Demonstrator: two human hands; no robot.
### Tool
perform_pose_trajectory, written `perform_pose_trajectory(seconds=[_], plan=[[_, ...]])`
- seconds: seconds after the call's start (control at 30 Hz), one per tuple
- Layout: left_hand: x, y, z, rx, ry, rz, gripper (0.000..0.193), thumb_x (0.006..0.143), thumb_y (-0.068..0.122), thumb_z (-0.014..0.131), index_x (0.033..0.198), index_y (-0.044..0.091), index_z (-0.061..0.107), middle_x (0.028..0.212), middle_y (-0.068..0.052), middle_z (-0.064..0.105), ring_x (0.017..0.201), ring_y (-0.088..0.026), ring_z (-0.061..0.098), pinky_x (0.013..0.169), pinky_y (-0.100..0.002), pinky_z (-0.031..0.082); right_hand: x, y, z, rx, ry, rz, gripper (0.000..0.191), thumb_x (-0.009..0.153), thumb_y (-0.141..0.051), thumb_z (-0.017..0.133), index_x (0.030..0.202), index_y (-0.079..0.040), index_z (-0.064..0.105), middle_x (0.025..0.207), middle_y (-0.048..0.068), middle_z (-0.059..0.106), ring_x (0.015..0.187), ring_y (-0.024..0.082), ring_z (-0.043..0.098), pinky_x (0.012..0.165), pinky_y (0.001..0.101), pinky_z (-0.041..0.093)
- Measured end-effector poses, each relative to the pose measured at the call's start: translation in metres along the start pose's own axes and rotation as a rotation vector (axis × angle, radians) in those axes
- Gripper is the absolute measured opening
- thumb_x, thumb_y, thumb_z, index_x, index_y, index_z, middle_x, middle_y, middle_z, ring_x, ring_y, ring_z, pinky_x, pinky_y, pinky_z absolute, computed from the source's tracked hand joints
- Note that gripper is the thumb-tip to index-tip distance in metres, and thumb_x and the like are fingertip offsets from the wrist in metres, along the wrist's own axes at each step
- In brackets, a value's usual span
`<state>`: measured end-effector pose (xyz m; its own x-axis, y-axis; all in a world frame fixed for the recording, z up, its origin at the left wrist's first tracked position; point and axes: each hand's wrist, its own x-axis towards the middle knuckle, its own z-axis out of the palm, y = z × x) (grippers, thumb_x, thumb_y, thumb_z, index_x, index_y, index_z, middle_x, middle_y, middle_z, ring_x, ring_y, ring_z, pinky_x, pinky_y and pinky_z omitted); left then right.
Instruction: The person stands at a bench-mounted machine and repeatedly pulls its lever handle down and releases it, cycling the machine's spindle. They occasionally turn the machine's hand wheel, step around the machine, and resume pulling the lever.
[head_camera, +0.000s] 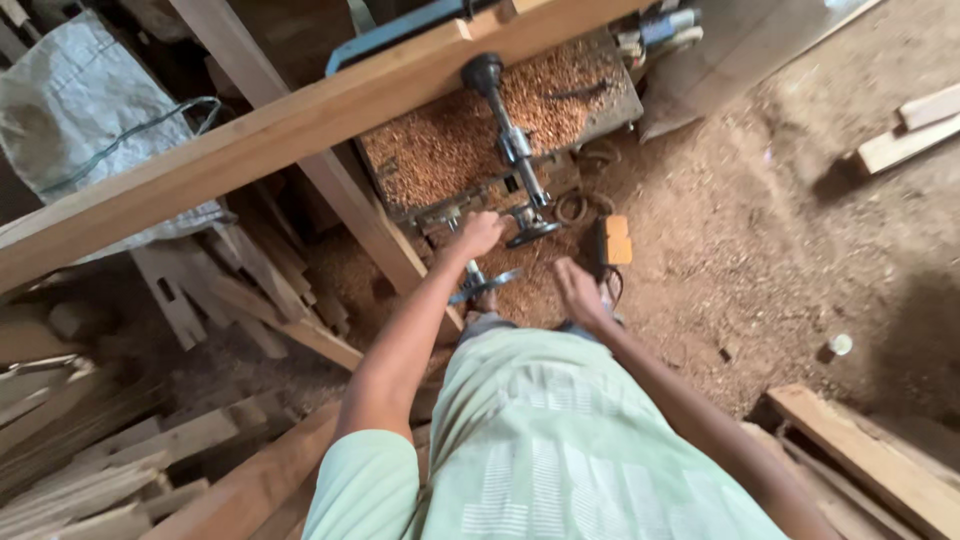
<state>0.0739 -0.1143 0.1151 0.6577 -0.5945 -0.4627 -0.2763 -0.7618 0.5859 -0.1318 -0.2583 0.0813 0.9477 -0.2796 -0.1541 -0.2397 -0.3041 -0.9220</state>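
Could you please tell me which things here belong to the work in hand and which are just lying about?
In use: left hand on the machine crank; long beam; right hand, open, near the handwheel.
Lying about: grey sack; offcuts; stacked slats.

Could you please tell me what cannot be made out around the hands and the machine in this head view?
- Left hand: closed on a machine part; what it grips is covered by the fingers.
- Right hand: open, motion-blurred; contact with anything cannot be told.
- Long wooden beam: hides the machine's upper body; both ends cut by the frame edges.
- Machine table: surface buried under sawdust.
- Small white object on the floor: too small to identify.
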Motion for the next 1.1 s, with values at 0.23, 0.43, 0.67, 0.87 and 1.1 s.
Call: perform_pose_trajectory(seconds=[0.23,0.43,0.67,0.87,1.1], plan=[[-0.004,-0.004,-0.010,0.079,0.014,0.000,0.053,0.101,0.054,0.050,0.107,0.007,0.075,0.107,-0.025,0.072,0.100,-0.045,0.071,0.084,-0.057,0.056,0.003,-0.033,0.051,-0.439,-0.106,-0.116,0.049,0.100,-0.041,0.056,0.132,-0.004,0.059,0.122,0.026,0.065,0.114,0.046,0.060,0.094,0.0520,0.049],[0.001,-0.028,-0.002,-0.156,0.005,-0.035,0.053,0.103,0.054,0.049,0.102,0.005,0.071,0.094,-0.021,0.075,0.087,-0.039,0.075,0.077,-0.053,0.056,0.052,-0.060,0.064,-0.733,-0.549,-0.039,0.056,0.103,-0.057,0.047,0.128,-0.008,0.057,0.120,0.023,0.069,0.117,0.044,0.065,0.096,0.0555,0.050],[-0.050,-0.113,0.040,-0.525,0.595,-0.171,0.043,0.100,0.046,0.054,0.114,0.007,0.068,0.094,-0.020,0.074,0.086,-0.041,0.072,0.071,-0.049,0.055,0.101,-0.061,0.060,-0.834,-0.932,0.100,0.081,0.088,-0.082,0.041,0.132,-0.019,0.064,0.103,0.026,0.072,0.099,0.046,0.069,0.085,0.0610,0.053],[-0.097,-0.150,0.095,-0.611,0.368,-0.358,0.049,0.102,0.053,0.051,0.111,0.008,0.070,0.102,-0.020,0.075,0.102,-0.040,0.072,0.086,-0.048,0.056,0.100,-0.073,0.073,-0.962,-0.925,0.022,0.092,0.084,-0.088,0.038,0.110,-0.008,0.077,0.089,0.024,0.075,0.092,0.041,0.073,0.095,0.0615,0.047],[-0.088,-0.140,0.093,-0.640,0.225,-0.350,0.061,0.098,0.064,0.038,0.122,0.017,0.069,0.117,-0.017,0.073,0.117,-0.040,0.064,0.102,-0.049,0.045,0.095,-0.078,0.118,-1.020,-0.932,-0.018,0.093,0.089,-0.085,0.044,0.089,0.002,0.077,0.085,0.023,0.073,0.081,0.039,0.074,0.078,0.0504,0.057]])
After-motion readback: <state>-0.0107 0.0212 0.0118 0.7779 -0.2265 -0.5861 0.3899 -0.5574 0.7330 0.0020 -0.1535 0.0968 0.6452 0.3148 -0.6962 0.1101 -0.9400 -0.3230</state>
